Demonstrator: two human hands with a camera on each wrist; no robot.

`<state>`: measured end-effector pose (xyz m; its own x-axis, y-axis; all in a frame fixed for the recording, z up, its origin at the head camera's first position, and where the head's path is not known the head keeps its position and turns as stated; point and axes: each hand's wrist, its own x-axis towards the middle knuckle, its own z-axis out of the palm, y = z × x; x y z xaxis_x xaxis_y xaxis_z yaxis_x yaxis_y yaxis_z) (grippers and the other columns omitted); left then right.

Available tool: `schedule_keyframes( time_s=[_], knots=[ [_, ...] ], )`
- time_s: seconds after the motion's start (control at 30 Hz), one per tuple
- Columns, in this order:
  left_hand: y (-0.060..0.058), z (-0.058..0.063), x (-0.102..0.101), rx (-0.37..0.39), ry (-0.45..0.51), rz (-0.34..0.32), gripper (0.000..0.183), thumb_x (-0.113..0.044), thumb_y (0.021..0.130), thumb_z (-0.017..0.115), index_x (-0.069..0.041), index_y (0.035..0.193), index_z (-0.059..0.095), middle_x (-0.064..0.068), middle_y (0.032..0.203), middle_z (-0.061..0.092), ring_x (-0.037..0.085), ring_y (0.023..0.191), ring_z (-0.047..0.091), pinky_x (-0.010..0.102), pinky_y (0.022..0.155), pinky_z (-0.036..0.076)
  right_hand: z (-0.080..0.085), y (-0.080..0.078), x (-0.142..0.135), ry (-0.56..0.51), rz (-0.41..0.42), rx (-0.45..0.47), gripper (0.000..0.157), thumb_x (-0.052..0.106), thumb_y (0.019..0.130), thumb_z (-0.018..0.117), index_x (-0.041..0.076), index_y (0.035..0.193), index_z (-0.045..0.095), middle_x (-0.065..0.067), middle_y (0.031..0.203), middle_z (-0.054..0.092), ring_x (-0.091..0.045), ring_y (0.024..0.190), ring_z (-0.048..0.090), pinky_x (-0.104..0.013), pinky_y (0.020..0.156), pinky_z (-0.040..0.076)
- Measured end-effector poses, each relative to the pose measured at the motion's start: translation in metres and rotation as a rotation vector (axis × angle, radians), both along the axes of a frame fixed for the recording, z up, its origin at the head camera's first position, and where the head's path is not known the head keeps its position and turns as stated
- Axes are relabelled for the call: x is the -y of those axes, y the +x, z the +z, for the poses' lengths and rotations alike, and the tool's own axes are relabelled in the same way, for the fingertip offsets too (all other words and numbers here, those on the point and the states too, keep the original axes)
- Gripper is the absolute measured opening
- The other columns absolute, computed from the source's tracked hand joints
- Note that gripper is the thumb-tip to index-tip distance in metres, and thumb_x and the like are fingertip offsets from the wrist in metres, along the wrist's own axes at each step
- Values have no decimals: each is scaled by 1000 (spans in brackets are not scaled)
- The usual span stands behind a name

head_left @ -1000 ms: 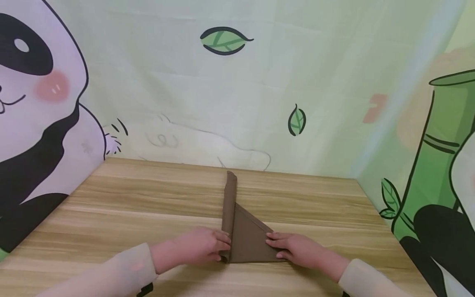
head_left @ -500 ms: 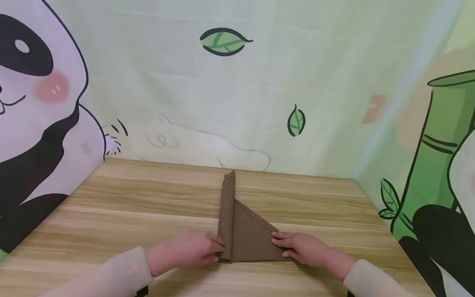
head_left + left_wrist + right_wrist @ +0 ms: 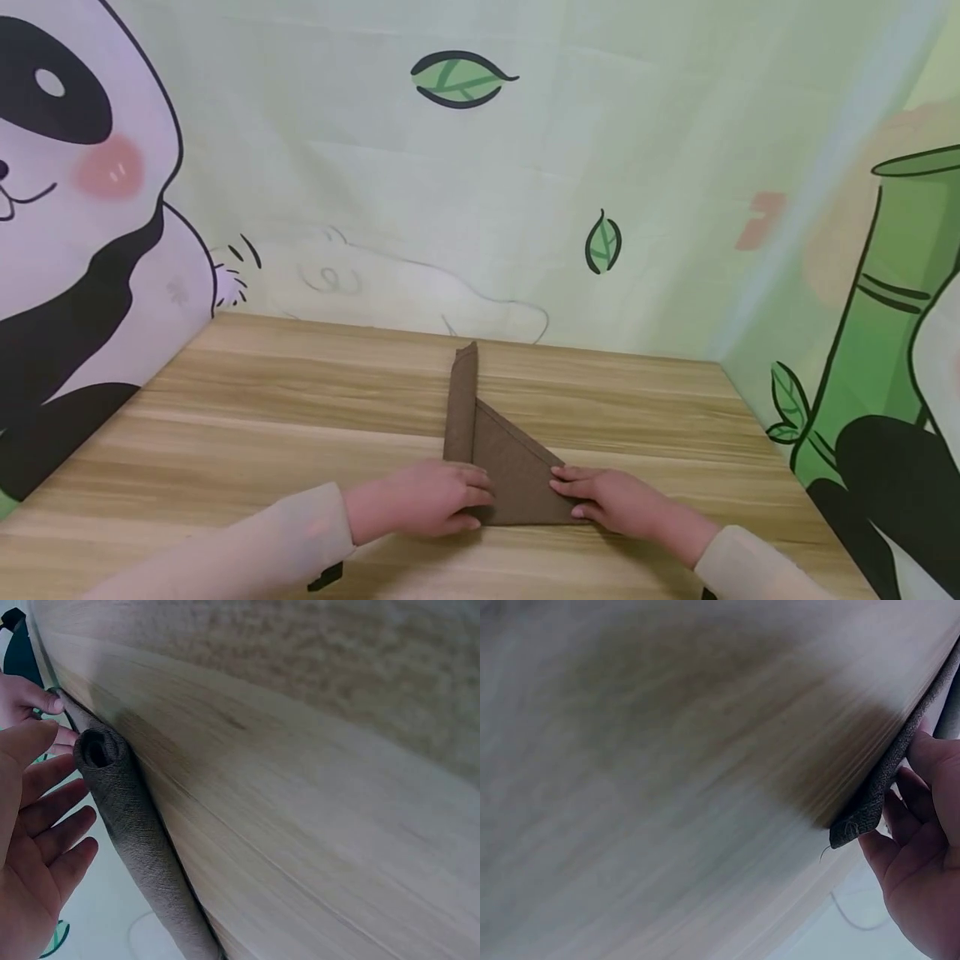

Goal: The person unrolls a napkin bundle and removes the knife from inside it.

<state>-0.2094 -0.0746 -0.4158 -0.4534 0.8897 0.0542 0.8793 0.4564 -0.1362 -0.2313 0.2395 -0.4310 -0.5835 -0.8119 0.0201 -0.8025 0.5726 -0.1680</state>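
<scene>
While the brown cloth (image 3: pixel 510 458) is lying on the table (image 3: pixel 300 392), the left hand (image 3: pixel 431 498), shifted rightward and grasping nothing, is covering the near end of the rolled edge (image 3: pixel 462 400), and the right hand (image 3: pixel 618 502) is resting loose fingers right of that edge, seemingly steadying the unrolled flap (image 3: pixel 521 479).

The left hand (image 3: pixel 36 844), palm in view and fingers loosely bent, is just beside the hollow end of a rolled dark cloth (image 3: pixel 146 836), contact unclear, with the right hand (image 3: pixel 26 703) past its thumb at the cloth's far part, wood-grained worktop (image 3: pixel 300 780) across the roll from it and a pale backdrop (image 3: pixel 109 911) behind its fingers.
</scene>
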Motion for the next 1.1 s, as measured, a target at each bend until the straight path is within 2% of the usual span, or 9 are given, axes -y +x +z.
schedule_keyframes(
  time_s=[0.27, 0.47, 0.7, 0.87, 0.97, 1.1],
  knots=[
    [-3, -4, 1, 23, -66, 38, 36, -34, 97, 61, -14, 127, 67, -1, 133, 65, 16, 127, 60, 26, 104, 50, -1, 0, -1, 4, 1, -7, 43, 18, 94, 63, 3, 134, 60, -18, 141, 58, -33, 126, 59, -40, 99, 54],
    [-3, -5, 6, -19, -68, 26, 34, -35, 96, 62, -13, 119, 71, -1, 126, 69, 15, 125, 61, 25, 103, 50, -3, 0, -3, 0, 4, -15, 43, 19, 94, 62, 3, 134, 60, -18, 141, 58, -33, 126, 59, -41, 99, 54],
    [-4, 1, 17, -72, -24, 0, 30, -33, 92, 68, -13, 115, 72, -1, 121, 70, 16, 121, 63, 24, 100, 52, -2, 0, -6, -16, 16, -16, 42, 18, 95, 62, 3, 134, 60, -19, 140, 58, -34, 126, 59, -41, 99, 54],
    [-4, 4, 28, -108, 35, -20, 28, -32, 87, 74, -13, 108, 73, -1, 113, 71, 14, 110, 65, 23, 92, 55, -1, 1, -12, -9, 5, -29, 42, 17, 94, 63, 3, 133, 61, -19, 139, 59, -34, 124, 60, -41, 98, 55],
    [-4, 5, 35, -138, 63, -25, 25, -32, 84, 77, -14, 100, 73, -1, 105, 70, 11, 96, 66, 21, 81, 56, -1, 1, -16, -3, -6, -37, 42, 18, 94, 63, 3, 133, 61, -19, 138, 59, -34, 123, 61, -41, 97, 55],
    [-2, 4, 43, -142, 53, 4, 20, -32, 84, 76, -14, 92, 72, -1, 98, 70, 10, 85, 66, 22, 74, 56, -2, 2, -23, -3, -17, -49, 41, 18, 93, 64, 4, 132, 62, -19, 137, 60, -34, 122, 62, -41, 96, 55]
  ],
)
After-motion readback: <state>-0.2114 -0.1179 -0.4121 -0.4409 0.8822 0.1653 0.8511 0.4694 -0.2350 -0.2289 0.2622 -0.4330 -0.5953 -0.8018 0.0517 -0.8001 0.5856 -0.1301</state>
